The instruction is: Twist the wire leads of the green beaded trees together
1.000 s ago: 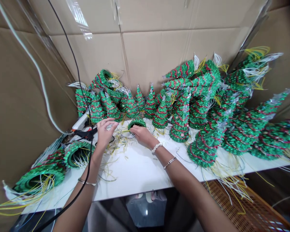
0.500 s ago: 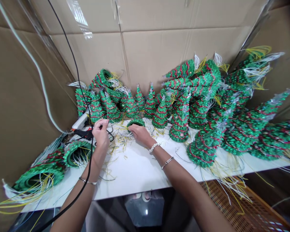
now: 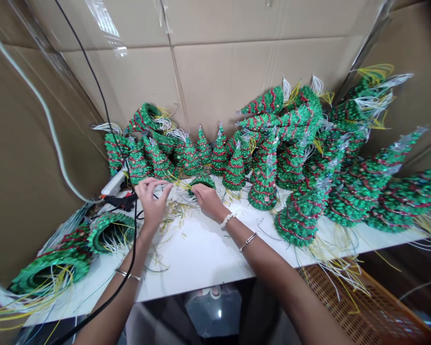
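Note:
Near the middle of the table, a green tinsel Christmas tree (image 3: 205, 180) lies with its round base toward me, partly hidden behind my right hand. Yellow wires (image 3: 184, 185) come out beside it and stretch leftward. My right hand (image 3: 209, 202) pinches these wires close to the base. At their other end, the thumb and forefinger of my left hand (image 3: 153, 199) close on the wire tips; the exact contact is small and hard to make out. White wires (image 3: 187, 195) hang below the yellow ones.
Many finished-looking tinsel trees (image 3: 266, 177) stand or lie along the cardboard wall. Two more trees (image 3: 109, 232) with loose wires lie at left. Cut wire bits (image 3: 172, 215) litter the white table (image 3: 204, 254). A black cable (image 3: 134, 239) crosses before my left arm; an orange basket (image 3: 345, 306) sits below right.
My left hand has moved right, its fingers reaching out from a closed pinch toward the yellow wires by my right hand. The right hand stays beside the tree base. The view has shifted slightly.

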{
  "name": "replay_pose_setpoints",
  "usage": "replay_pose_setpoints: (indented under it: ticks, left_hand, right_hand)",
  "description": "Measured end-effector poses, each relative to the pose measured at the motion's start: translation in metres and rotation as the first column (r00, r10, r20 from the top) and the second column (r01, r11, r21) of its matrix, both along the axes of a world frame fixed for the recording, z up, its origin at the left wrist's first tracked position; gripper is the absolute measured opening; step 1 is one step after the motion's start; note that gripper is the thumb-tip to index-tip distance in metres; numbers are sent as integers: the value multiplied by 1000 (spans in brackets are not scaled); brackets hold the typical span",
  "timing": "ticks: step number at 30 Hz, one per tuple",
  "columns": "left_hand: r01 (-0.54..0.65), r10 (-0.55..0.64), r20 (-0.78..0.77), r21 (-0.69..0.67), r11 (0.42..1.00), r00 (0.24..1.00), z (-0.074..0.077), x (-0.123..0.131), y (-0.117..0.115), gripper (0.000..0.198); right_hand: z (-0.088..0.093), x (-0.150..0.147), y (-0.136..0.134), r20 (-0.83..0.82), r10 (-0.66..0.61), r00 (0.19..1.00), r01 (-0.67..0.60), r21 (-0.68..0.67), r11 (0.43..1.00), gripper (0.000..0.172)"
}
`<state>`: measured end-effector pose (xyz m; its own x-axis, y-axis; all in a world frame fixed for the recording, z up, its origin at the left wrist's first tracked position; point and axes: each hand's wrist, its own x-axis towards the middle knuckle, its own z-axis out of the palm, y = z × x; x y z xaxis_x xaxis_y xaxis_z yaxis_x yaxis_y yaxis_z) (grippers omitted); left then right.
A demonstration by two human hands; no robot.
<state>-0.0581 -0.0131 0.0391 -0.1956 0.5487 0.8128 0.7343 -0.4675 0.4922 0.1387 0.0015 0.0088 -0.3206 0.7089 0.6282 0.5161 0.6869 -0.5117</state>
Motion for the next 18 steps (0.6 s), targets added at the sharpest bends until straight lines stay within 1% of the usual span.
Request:
replay_pose_setpoints:
  ticks: [2,3,5,7,10,14,16,18]
  left_hand:
    - [20,-24,-121,-32,999,992,0,8,-4,17]
    - [27,-34,-153,-49,998,988,-1,10,-5,16]
    - [43,-54,-171,-71,997,984,-2,12,-5,16]
    - [71,-81,-144,-75,995,986,-5,13,-3,16]
    - [114,-116,-29,-67,991,993,-11,15,2,19]
    - [148,-126,185,-111,983,975,-17,12,12,21]
    - [148,-115,305,-87,985,945,-17,2,18,22]
    - [107,-96,421,-3,994,902,-14,-11,23,23]
  right_hand:
    - [1,0,-1,-8,2,1000,-2,-1,1000,27]
    - [1,0,-1,-7,7,1000,-7,-2,1000,27]
    - [1,0,-1,-2,15,1000,-15,-1,1000,27]
    - [1,0,0,0,23,1000,-23,5,1000,27]
    - [0,-2,2,-22,35,999,-34,22,999,27]
    - [-4,-6,5,-72,35,997,-34,26,999,30]
    - [-6,-5,6,-89,40,995,-38,24,999,31]
    - [-7,-2,6,-116,35,993,-33,14,999,31]
